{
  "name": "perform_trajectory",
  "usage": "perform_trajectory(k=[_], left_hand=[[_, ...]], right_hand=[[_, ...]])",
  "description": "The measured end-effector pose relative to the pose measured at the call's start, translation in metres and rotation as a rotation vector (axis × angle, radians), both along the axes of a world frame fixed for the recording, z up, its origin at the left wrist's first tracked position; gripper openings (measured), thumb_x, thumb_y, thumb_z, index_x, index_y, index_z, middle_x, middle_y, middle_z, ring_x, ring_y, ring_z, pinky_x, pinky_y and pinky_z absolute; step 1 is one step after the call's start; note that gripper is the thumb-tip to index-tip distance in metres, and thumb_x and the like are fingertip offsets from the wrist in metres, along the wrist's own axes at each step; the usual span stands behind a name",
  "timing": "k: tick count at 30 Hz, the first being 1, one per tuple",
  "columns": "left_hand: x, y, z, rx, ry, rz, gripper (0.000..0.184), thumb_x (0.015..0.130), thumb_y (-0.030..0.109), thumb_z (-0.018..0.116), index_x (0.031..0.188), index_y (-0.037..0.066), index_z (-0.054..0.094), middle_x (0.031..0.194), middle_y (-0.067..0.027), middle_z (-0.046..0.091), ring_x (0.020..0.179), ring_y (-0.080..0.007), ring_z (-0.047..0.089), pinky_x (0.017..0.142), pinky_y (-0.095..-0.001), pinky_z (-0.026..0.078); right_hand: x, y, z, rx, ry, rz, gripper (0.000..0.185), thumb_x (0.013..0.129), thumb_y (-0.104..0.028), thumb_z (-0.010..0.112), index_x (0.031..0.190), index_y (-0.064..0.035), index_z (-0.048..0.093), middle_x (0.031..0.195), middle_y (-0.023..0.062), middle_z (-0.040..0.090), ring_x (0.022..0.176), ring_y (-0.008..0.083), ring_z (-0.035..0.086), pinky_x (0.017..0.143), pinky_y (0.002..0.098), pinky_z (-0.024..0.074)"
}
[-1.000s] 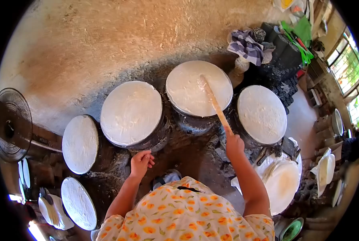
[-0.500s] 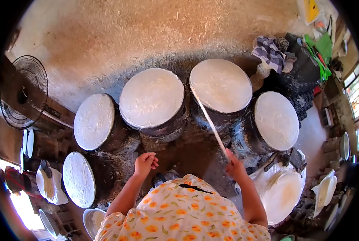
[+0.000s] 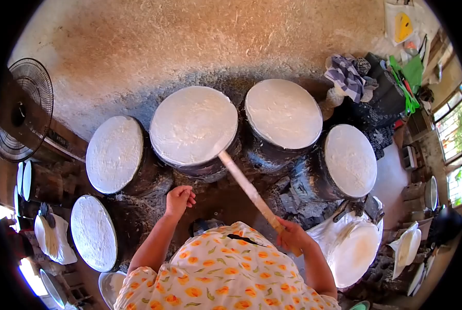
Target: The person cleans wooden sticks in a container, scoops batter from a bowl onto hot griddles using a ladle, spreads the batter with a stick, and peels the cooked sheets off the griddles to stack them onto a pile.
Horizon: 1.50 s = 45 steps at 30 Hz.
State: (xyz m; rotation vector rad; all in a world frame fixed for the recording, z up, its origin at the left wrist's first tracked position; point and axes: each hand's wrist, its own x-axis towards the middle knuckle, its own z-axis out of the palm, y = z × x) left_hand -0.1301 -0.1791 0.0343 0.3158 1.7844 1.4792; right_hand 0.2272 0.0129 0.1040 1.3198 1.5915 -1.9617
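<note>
My right hand (image 3: 291, 233) grips a long flat wooden stick (image 3: 249, 189), whitened along its length. Its far tip meets the near rim of the middle-left round griddle (image 3: 193, 124), a flat disc coated white on a dark drum-like stove. Fingers loosely curled and with nothing visible in them, my left hand (image 3: 180, 200) hovers in front of that stove. Right of it is another white-coated griddle (image 3: 283, 112). More such griddles curve round me: one at the right (image 3: 351, 161), one at the left (image 3: 114, 155) and one at the near left (image 3: 94, 232).
Thin white round sheets (image 3: 352, 253) lie stacked on a cloth at my right, with dark tongs-like tools at their back edge. A fan (image 3: 21, 111) stands at far left. Checked cloth (image 3: 344, 75) and dark bundles sit behind the right stove. An earthen wall (image 3: 200, 41) rises behind.
The stick has swung left from the middle-right griddle to the near rim of the middle-left one, its flat face now showing. My right hand has come lower and nearer; the view has shifted slightly.
</note>
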Motion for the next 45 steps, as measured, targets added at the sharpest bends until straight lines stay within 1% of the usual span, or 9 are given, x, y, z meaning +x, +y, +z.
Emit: perform_trajectory(k=[3, 5, 7, 8, 15, 17, 21, 29, 45], left_hand=[[-0.014, 0.019, -0.003, -0.035, 0.212, -0.056, 0.020, 0.090, 0.008, 0.054, 0.106, -0.002, 0.060, 0.089, -0.0122, 0.062, 0.067, -0.0169, 0.062, 0.052, -0.0258, 0.049], [-0.024, 0.044, 0.001, -0.019, 1.167, -0.125, 0.032, 0.080, 0.007, 0.063, 0.110, 0.000, 0.059, 0.104, -0.0139, 0.057, 0.087, -0.0245, 0.061, 0.066, -0.0333, 0.050], [-0.021, 0.076, 0.018, -0.148, 1.312, -0.155, 0.048, 0.071, 0.009, 0.068, 0.116, 0.001, 0.055, 0.116, -0.0143, 0.049, 0.108, -0.0314, 0.050, 0.085, -0.0409, 0.044], [-0.021, 0.093, 0.012, -0.215, 1.259, -0.190, 0.053, 0.070, 0.011, 0.067, 0.121, 0.002, 0.052, 0.119, -0.0129, 0.048, 0.114, -0.0334, 0.044, 0.095, -0.0446, 0.036], [-0.050, 0.159, -0.018, -0.268, 1.453, -0.248, 0.020, 0.071, 0.006, 0.062, 0.090, 0.001, 0.060, 0.114, -0.0115, 0.052, 0.106, -0.0300, 0.049, 0.088, -0.0435, 0.039], [-0.071, 0.160, -0.018, 0.002, 1.475, -0.100, 0.005, 0.071, 0.002, 0.058, 0.075, 0.000, 0.058, 0.103, -0.0122, 0.058, 0.096, -0.0312, 0.054, 0.082, -0.0421, 0.043], [-0.088, 0.135, 0.050, 0.300, 1.335, 0.142, 0.005, 0.072, -0.007, 0.054, 0.072, -0.002, 0.053, 0.093, -0.0170, 0.060, 0.084, -0.0345, 0.057, 0.076, -0.0411, 0.047], [-0.123, 0.086, 0.132, 0.318, 1.332, 0.110, 0.005, 0.078, -0.008, 0.054, 0.076, -0.004, 0.053, 0.096, -0.0200, 0.059, 0.084, -0.0336, 0.058, 0.073, -0.0375, 0.048], [-0.027, 0.186, 0.165, 0.405, 0.986, -0.728, 0.005, 0.074, -0.003, 0.059, 0.074, -0.004, 0.054, 0.100, -0.0179, 0.062, 0.087, -0.0275, 0.060, 0.074, -0.0321, 0.046]], right_hand=[[0.006, 0.002, 0.007, -0.061, 0.054, 0.033, 0.061, 0.090, -0.002, 0.043, 0.144, -0.0259, 0.031, 0.070, 0.0031, 0.058, 0.051, 0.0089, 0.049, 0.047, 0.0245, 0.0420], [0.005, 0.002, 0.011, -0.045, 0.047, 0.005, 0.059, 0.091, -0.006, 0.046, 0.144, -0.0255, 0.032, 0.069, 0.0023, 0.057, 0.050, 0.0084, 0.048, 0.046, 0.0241, 0.0412], [0.009, 0.001, 0.008, -0.022, 0.053, 0.003, 0.058, 0.091, -0.007, 0.047, 0.144, -0.0254, 0.032, 0.069, 0.0021, 0.057, 0.049, 0.0083, 0.047, 0.046, 0.0240, 0.0410], [0.009, 0.001, 0.007, 0.000, 0.057, 0.003, 0.058, 0.092, -0.008, 0.048, 0.144, -0.0254, 0.032, 0.069, 0.0018, 0.057, 0.049, 0.0082, 0.047, 0.046, 0.0239, 0.0407], [0.012, -0.007, 0.021, 0.035, 0.046, -0.044, 0.061, 0.091, -0.005, 0.046, 0.146, -0.0227, 0.028, 0.070, 0.0022, 0.058, 0.047, 0.0083, 0.047, 0.046, 0.0240, 0.0412], [0.014, -0.010, 0.018, 0.073, 0.063, -0.118, 0.064, 0.088, -0.003, 0.047, 0.146, -0.0227, 0.027, 0.069, 0.0026, 0.057, 0.047, 0.0084, 0.047, 0.044, 0.0236, 0.0403], [0.011, -0.015, 0.011, 0.160, 0.083, -0.163, 0.069, 0.086, 0.001, 0.048, 0.146, -0.0228, 0.026, 0.069, 0.0027, 0.056, 0.048, 0.0082, 0.047, 0.044, 0.0232, 0.0395], [-0.016, -0.024, -0.007, 0.297, 0.100, -0.386, 0.072, 0.080, 0.005, 0.050, 0.144, -0.0236, 0.033, 0.067, -0.0003, 0.051, 0.051, 0.0080, 0.046, 0.044, 0.0235, 0.0387], [0.036, -0.091, -0.028, 0.379, 0.114, -0.925, 0.073, 0.080, 0.004, 0.050, 0.144, -0.0261, 0.033, 0.067, -0.0002, 0.051, 0.050, 0.0082, 0.046, 0.044, 0.0239, 0.0390]])
